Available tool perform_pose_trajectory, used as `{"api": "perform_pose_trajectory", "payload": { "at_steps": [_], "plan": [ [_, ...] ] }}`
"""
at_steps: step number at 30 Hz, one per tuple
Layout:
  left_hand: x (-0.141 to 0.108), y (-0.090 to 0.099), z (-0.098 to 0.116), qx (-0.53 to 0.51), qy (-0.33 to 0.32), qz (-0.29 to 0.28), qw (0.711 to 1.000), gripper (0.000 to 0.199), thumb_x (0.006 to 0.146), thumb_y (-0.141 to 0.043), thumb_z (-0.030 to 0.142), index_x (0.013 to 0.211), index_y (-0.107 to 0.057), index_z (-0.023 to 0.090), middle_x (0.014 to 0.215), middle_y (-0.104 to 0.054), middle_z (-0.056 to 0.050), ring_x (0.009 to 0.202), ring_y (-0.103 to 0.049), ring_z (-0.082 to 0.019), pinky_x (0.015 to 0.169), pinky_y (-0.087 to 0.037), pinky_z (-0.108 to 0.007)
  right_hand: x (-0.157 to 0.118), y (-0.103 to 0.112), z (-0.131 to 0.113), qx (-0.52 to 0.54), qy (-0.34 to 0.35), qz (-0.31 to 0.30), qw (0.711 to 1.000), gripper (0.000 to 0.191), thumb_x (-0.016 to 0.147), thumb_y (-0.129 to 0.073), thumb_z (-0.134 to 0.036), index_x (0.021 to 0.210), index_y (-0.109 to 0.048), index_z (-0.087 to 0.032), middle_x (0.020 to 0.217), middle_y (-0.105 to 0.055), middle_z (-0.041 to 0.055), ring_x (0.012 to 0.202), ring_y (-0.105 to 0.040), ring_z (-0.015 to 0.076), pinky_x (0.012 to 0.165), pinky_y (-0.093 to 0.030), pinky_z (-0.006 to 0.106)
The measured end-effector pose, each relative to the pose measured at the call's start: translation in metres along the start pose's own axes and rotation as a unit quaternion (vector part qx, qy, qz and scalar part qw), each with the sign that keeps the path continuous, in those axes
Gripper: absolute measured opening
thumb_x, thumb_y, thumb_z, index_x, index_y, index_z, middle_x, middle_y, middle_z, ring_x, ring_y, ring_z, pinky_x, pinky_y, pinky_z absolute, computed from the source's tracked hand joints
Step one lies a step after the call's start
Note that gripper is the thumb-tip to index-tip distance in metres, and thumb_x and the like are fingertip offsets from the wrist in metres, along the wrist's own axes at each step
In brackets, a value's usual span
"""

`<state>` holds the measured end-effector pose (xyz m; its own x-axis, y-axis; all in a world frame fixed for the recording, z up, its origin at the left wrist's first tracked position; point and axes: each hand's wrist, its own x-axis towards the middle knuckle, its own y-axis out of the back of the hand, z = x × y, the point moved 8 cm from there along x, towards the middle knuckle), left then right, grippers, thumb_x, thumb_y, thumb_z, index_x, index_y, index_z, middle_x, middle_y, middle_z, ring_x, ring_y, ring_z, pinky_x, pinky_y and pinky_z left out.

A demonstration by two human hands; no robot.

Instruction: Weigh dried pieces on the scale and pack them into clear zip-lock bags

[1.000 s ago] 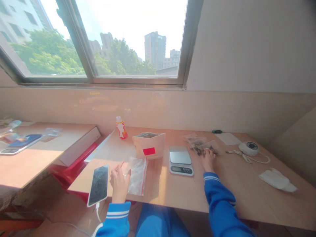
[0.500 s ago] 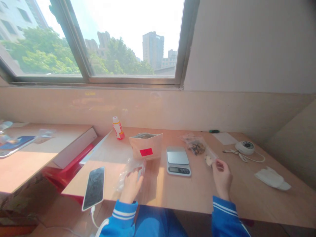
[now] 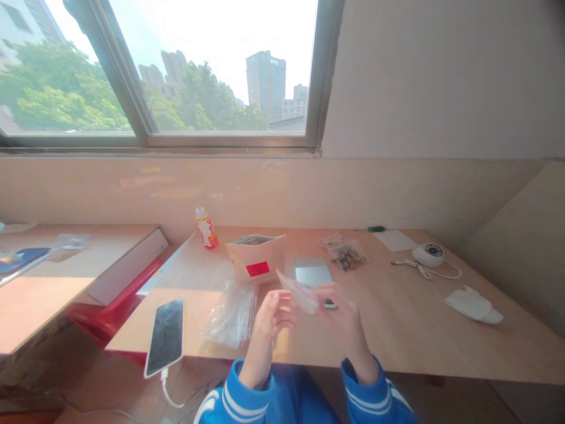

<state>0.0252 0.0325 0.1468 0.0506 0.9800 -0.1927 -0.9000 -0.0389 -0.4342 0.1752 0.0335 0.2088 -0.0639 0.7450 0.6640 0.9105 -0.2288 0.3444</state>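
Note:
My right hand (image 3: 339, 315) is closed on a small clear zip bag (image 3: 300, 296), holding it up in front of the scale (image 3: 313, 272) and partly covering the scale. Something pale shows low in the bag, too blurred to name. Just left of the bag is my left hand (image 3: 271, 318), its fingers curled but apart, with nothing visible in them. A stack of clear zip bags (image 3: 232, 318) lies by my left wrist. Behind it stands a beige pouch (image 3: 256, 259) with a red label, its top gaping.
Beyond the scale lie filled clear bags (image 3: 346, 253). A white fan-like device (image 3: 428, 256) with a cable and a crumpled white cloth (image 3: 473, 305) are at right. A bottle (image 3: 206, 228) stands at the back left. A charging phone (image 3: 165, 337) overhangs the table's left front edge.
My right hand has brought the small zip bag leftward from the table's right side to in front of the scale. My left hand has left the bag stack and risen toward it.

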Motion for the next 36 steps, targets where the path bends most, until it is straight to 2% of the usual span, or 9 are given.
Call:
{"api": "perform_pose_trajectory", "payload": {
  "at_steps": [5, 8, 11, 14, 18, 22, 27, 31, 36],
  "plan": [
    [0.0, 0.008, -0.019, -0.054, 0.116, 0.017, 0.992, 0.046, 0.071, -0.057, 0.061, 0.078, -0.056, 0.016, 0.064, -0.06, 0.0, 0.053, -0.058, -0.011, 0.049, -0.043, -0.021, -0.003, -0.019, -0.014, 0.044, 0.03, -0.122, 0.991, 0.019, 0.087, -0.053, -0.014, 0.084, -0.069, -0.025, 0.09, -0.069, 0.0037, 0.086, -0.064, 0.0164, 0.076, -0.051, 0.028],
    [0.002, 0.013, -0.023, -0.027, 0.114, 0.024, 0.993, 0.036, 0.069, -0.063, 0.05, 0.077, -0.056, 0.016, 0.065, -0.06, 0.0, 0.054, -0.058, -0.011, 0.051, -0.044, -0.021, -0.009, -0.024, -0.013, 0.064, 0.028, -0.201, 0.977, 0.026, 0.088, -0.049, -0.013, 0.088, -0.071, -0.026, 0.098, -0.071, 0.0038, 0.091, -0.065, 0.0163, 0.079, -0.051, 0.028],
    [0.005, 0.011, -0.021, -0.01, 0.083, 0.008, 0.996, 0.03, 0.068, -0.064, 0.044, 0.078, -0.056, 0.017, 0.067, -0.061, 0.001, 0.056, -0.058, -0.012, 0.054, -0.046, -0.023, -0.014, -0.023, -0.003, 0.077, -0.026, -0.241, 0.967, 0.026, 0.089, -0.048, -0.016, 0.093, -0.071, -0.025, 0.104, -0.071, 0.0036, 0.097, -0.064, 0.0178, 0.087, -0.049, 0.031],
    [0.009, 0.007, -0.015, 0.035, 0.036, -0.005, 0.999, 0.029, 0.068, -0.065, 0.043, 0.078, -0.055, 0.018, 0.066, -0.062, 0.001, 0.056, -0.058, -0.013, 0.056, -0.046, -0.024, -0.018, -0.022, 0.015, 0.061, -0.117, -0.231, 0.964, 0.029, 0.092, -0.041, -0.023, 0.099, -0.069, -0.023, 0.1, -0.072, 0.0046, 0.098, -0.064, 0.0202, 0.095, -0.044, 0.038],
    [0.011, 0.001, -0.009, 0.125, -0.026, -0.025, 0.992, 0.031, 0.072, -0.062, 0.047, 0.079, -0.057, 0.017, 0.07, -0.062, -0.001, 0.062, -0.058, -0.015, 0.061, -0.047, -0.026, -0.017, -0.026, 0.028, 0.025, -0.207, -0.187, 0.96, 0.029, 0.093, -0.041, -0.035, 0.098, -0.066, -0.021, 0.092, -0.071, 0.0058, 0.091, -0.065, 0.0211, 0.085, -0.048, 0.036],
    [0.007, 0.002, -0.004, 0.189, -0.093, 0.005, 0.978, 0.029, 0.078, -0.057, 0.046, 0.077, -0.058, 0.017, 0.07, -0.056, 0.0, 0.069, -0.053, -0.014, 0.065, -0.043, -0.023, -0.016, -0.04, 0.021, 0.036, -0.206, -0.197, 0.958, 0.021, 0.085, -0.056, -0.039, 0.089, -0.066, -0.021, 0.084, -0.07, 0.0026, 0.08, -0.064, 0.0176, 0.074, -0.049, 0.029],
    [0.006, 0.003, -0.007, 0.231, -0.105, 0.014, 0.967, 0.034, 0.081, -0.054, 0.048, 0.07, -0.056, 0.017, 0.064, -0.055, 0.001, 0.066, -0.05, -0.014, 0.064, -0.04, -0.023, -0.016, -0.043, 0.019, -0.026, -0.181, -0.194, 0.964, 0.019, 0.084, -0.055, -0.031, 0.074, -0.067, -0.021, 0.072, -0.069, 0.0003, 0.07, -0.063, 0.0161, 0.07, -0.045, 0.027],
    [0.003, -0.004, -0.004, 0.243, -0.112, -0.014, 0.964, 0.034, 0.082, -0.053, 0.048, 0.073, -0.058, 0.016, 0.067, -0.059, 0.0, 0.066, -0.051, -0.014, 0.065, -0.04, -0.024, -0.013, -0.032, 0.03, -0.078, -0.185, -0.124, 0.972, 0.019, 0.081, -0.055, -0.029, 0.065, -0.062, -0.021, 0.062, -0.065, -0.0006, 0.065, -0.062, 0.0168, 0.064, -0.044, 0.026],
    [-0.005, -0.008, -0.003, 0.285, -0.118, -0.069, 0.949, 0.038, 0.086, -0.048, 0.048, 0.067, -0.057, 0.017, 0.062, -0.055, 0.0, 0.064, -0.051, -0.013, 0.066, -0.039, -0.025, -0.015, 0.027, 0.058, -0.067, -0.25, 0.133, 0.957, 0.02, 0.081, -0.053, -0.039, 0.075, -0.058, -0.02, 0.065, -0.065, 0.0026, 0.06, -0.062, 0.018, 0.056, -0.047, 0.027]
  ]
}}
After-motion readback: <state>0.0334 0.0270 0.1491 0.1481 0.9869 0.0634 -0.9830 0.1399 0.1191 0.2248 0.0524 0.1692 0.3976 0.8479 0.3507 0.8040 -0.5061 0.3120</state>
